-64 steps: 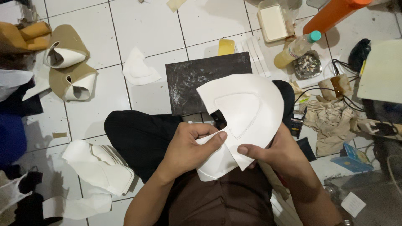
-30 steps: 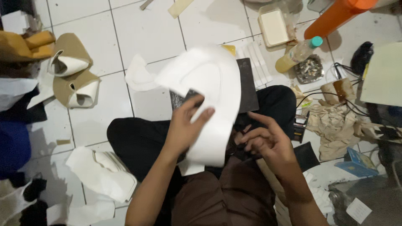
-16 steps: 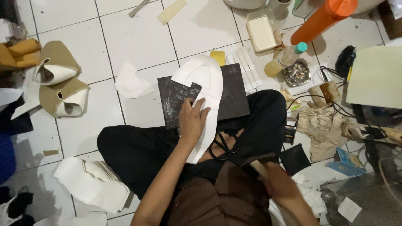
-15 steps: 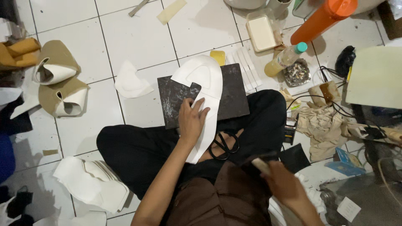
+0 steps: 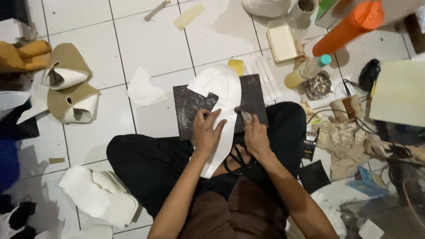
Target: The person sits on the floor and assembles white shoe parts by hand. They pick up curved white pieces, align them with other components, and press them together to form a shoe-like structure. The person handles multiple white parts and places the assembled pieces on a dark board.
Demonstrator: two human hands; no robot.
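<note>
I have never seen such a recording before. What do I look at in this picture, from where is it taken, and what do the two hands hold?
The camera sits on a person's head and looks straight down, so you see that person's own arms, crossed legs in dark trousers and the white tiled floor.

On the lap lies a dark flat board. Over it lies a white curved sheet piece. The left hand presses flat on this piece. The right hand holds a small tool against its edge; I cannot tell what kind.

Around the person: a pile of similar white pieces on the left, tan rolled pieces further up, and on the right an orange bottle, a small bottle with a teal cap and a shallow tray.
</note>
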